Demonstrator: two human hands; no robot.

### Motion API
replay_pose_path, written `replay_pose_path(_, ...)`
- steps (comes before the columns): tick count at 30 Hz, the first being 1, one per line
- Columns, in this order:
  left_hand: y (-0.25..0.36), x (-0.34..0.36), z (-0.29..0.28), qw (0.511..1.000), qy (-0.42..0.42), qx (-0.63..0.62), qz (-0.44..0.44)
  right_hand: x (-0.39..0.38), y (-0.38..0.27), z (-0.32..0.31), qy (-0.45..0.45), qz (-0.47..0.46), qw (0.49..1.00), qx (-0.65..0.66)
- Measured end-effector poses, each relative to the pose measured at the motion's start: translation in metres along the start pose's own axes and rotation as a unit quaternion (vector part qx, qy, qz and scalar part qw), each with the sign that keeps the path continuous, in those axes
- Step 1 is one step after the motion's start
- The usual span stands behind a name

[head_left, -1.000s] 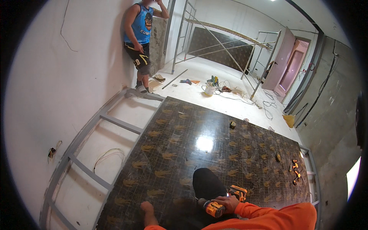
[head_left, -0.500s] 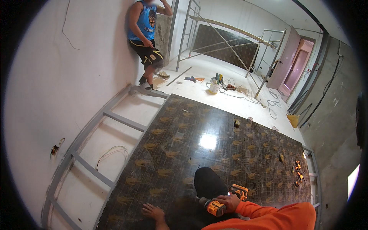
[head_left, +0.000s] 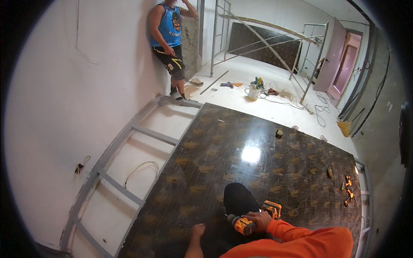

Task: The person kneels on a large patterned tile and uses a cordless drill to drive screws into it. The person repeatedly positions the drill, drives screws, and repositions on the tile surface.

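My right hand [head_left: 258, 220], in an orange sleeve, grips a black and orange cordless drill [head_left: 243, 224] beside my dark-trousered knee [head_left: 236, 195]. My left hand [head_left: 197, 231] is lower left of it, on the dark patterned panel [head_left: 206, 163], with its fingers curled in and no object visible in them. The panel lies over a grey metal frame [head_left: 155, 136]. Small orange and black tools [head_left: 349, 191] lie near the panel's right side, with a yellow-black item [head_left: 278, 133] toward the far edge.
A person [head_left: 167, 32] in a blue tank top leans on the left wall at the frame's far corner. Scaffolding [head_left: 275, 32], a bucket [head_left: 253, 94], tools and cables lie beyond the panel. An open door [head_left: 333, 56] is at back right; loose wires [head_left: 142, 167] lie inside the left frame.
My left hand's fingers go from spread on the panel to curled. The room and panel shift rightward in the picture as my view moves. My right hand stays on the drill.
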State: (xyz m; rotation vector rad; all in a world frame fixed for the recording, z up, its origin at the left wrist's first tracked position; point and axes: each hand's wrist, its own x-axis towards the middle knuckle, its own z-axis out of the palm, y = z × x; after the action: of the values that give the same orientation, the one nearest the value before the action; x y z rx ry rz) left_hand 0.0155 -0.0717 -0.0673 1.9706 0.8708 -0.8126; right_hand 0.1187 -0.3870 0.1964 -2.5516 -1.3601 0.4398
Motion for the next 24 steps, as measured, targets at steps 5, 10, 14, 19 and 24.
replay_pose_path(5,-0.013,-0.062,-0.021,0.983,0.024,0.179,0.035,0.028,0.027,0.013,-0.019,-0.05,0.998,0.022)
replay_pose_path(10,-0.056,-0.189,-0.044,0.97,0.167,0.175,-0.031,0.084,0.048,0.032,-0.01,-0.128,0.989,0.077)
replay_pose_path(14,-0.105,-0.264,0.001,0.891,0.445,-0.083,-0.025,0.131,0.059,0.056,-0.035,-0.145,0.98,0.131)
replay_pose_path(19,-0.138,-0.356,0.163,0.767,0.442,-0.331,-0.327,0.196,0.07,0.073,-0.216,-0.022,0.894,0.392)
replay_pose_path(24,-0.069,-0.397,0.369,0.655,0.506,-0.354,-0.436,0.232,0.086,0.061,-0.255,-0.118,0.959,0.037)
